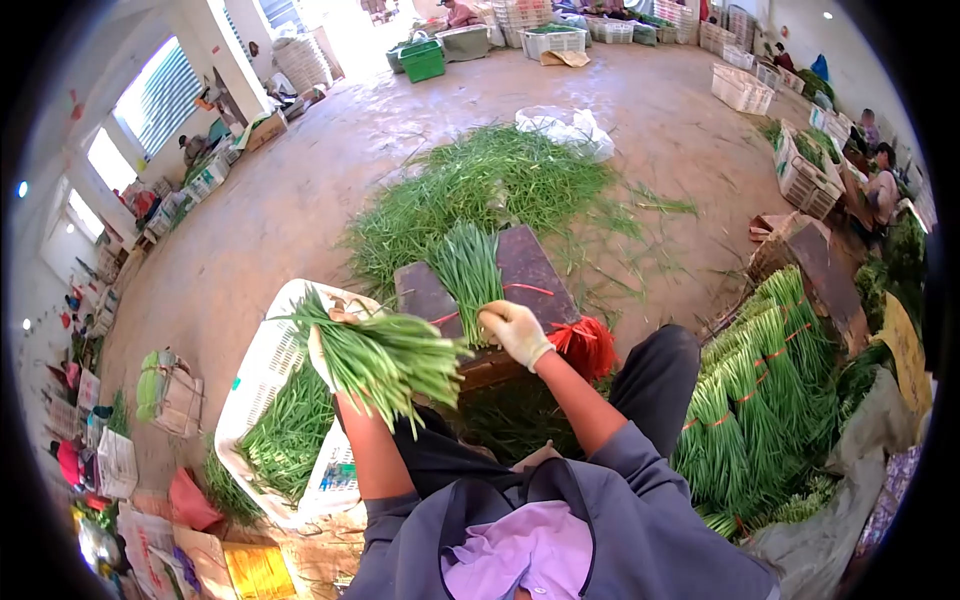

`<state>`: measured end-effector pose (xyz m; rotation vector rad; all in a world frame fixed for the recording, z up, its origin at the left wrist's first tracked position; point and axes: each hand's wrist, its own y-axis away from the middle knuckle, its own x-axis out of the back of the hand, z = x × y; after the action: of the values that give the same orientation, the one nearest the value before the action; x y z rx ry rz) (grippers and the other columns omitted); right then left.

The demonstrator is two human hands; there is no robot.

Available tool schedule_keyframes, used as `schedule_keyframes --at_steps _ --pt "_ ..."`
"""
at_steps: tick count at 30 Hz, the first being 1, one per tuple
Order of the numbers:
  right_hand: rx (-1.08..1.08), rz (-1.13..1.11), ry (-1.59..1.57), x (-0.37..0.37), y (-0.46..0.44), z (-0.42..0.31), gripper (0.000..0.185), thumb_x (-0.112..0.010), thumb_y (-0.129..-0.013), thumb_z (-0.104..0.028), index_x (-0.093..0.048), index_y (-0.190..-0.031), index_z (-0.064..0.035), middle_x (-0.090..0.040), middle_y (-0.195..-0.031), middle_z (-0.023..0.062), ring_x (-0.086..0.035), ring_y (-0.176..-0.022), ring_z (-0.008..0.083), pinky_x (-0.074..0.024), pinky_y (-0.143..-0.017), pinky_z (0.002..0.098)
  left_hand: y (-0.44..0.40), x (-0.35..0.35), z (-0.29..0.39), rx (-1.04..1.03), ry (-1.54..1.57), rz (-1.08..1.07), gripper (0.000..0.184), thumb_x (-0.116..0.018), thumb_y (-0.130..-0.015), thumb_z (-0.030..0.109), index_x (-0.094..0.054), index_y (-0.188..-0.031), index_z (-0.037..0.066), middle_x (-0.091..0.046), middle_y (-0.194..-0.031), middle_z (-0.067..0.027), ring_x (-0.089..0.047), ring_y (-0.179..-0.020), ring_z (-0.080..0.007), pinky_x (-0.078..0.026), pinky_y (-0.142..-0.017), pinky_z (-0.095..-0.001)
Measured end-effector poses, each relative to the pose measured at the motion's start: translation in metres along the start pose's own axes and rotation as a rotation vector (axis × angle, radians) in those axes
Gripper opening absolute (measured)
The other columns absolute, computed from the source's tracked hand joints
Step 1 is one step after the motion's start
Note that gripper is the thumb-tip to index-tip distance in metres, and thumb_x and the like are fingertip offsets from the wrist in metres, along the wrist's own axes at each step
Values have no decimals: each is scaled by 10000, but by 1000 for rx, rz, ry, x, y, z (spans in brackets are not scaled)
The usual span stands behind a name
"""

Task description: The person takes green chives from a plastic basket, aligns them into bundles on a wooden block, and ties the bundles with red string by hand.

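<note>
My left hand (320, 352), in a pale glove, is closed round a loose bunch of long green chives (390, 355), held above the edge of a white crate. The stalks hide most of its fingers. My right hand (512, 330), gloved too, has its fingers curled in a pinch at the lower stalk ends of a second chive bunch (468, 275). That bunch lies across a dark board (530, 262) in front of me. Red ties (528, 289) lie on the board beside it, and a thick bundle of red ties (585, 347) hangs at its right corner.
The white crate (250, 390) at my left holds more chives. Tied bundles (760, 390) are stacked at my right. A heap of loose greens (480, 185) lies on the floor beyond the board, near a white plastic bag (570, 130). People sit among crates along the walls.
</note>
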<state>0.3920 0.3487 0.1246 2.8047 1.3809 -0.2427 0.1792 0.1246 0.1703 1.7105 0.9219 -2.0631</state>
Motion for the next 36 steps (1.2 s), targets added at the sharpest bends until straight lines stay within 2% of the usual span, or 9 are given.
schedule_keyframes --at_steps 8,14,16,18,20,28,31,32,36 --pt "56 -364 19 -12 1 -29 517 -607 -973 -329 -535 -1334 34 -615 -1298 137 -559 -1208 202 -418 -1038 305 -5 10 -34 184 24 -255 684 -610 -947 200 -287 -1526 32 -580 -1160 -75 -551 -1034 -203 -473 -945 -396" --pt "110 -716 179 -48 15 -26 738 -663 -913 -354 -348 -1460 29 -540 -1366 164 -498 -1273 223 -373 -1079 334 -6 8 -70 148 -358 -191 891 -708 -857 168 -179 -1573 127 -613 -1077 -68 -619 -945 -239 -508 -919 -431" --pt "87 -726 111 -51 15 -21 804 -728 -869 -309 -310 -1473 16 -535 -1361 152 -492 -1269 206 -372 -1083 329 -2 10 -76 64 -470 -37 755 -727 -829 158 -367 -1484 56 -638 -1008 -78 -643 -910 -248 -536 -881 -438" --pt "99 -669 37 -59 15 -11 907 -791 -813 -237 -246 -1492 15 -533 -1353 146 -493 -1262 201 -379 -1082 327 -4 11 -80 72 -790 87 346 -753 -784 71 -639 -1101 -8 -673 -914 -84 -669 -863 -223 -563 -809 -382" --pt "127 -511 93 -68 16 -7 1015 -855 -729 -179 -208 -1483 27 -539 -1343 132 -526 -1220 182 -427 -1043 326 -9 13 -103 -66 -1139 90 375 -747 -777 28 -633 -1132 -10 -683 -970 -81 -661 -872 -196 -549 -803 -336" --pt "69 -394 11 -39 22 9 473 -805 -755 -93 -605 -1174 -2 -676 -1037 33 -622 -961 124 -506 -878 320 -10 8 -101 174 -1029 -68 706 -754 -840 197 -416 -1424 -9 -622 -1261 -142 -621 -1106 -258 -509 -942 -390" --pt "6 -349 -130 -22 27 4 420 -769 -777 -78 -611 -1158 -1 -669 -1010 32 -617 -922 126 -507 -831 308 -10 29 -73 132 -933 150 876 -738 -887 297 -216 -1529 9 -582 -1296 -199 -624 -1111 -307 -516 -950 -430" --pt "-129 -296 -283 -13 24 11 402 -746 -793 -80 -614 -1165 -7 -664 -1004 27 -609 -903 124 -498 -817 301 -2 7 -64 98 -1068 430 825 -718 -904 276 -238 -1517 6 -613 -1229 -204 -651 -1044 -289 -554 -865 -411" --pt "-124 -225 -253 -4 17 16 423 -754 -801 -85 -620 -1196 -12 -662 -1049 21 -601 -944 127 -486 -852 303 5 42 -42 191 -1301 486 725 -715 -905 270 -351 -1456 -29 -649 -1164 -159 -664 -944 -201 -554 -728 -326"
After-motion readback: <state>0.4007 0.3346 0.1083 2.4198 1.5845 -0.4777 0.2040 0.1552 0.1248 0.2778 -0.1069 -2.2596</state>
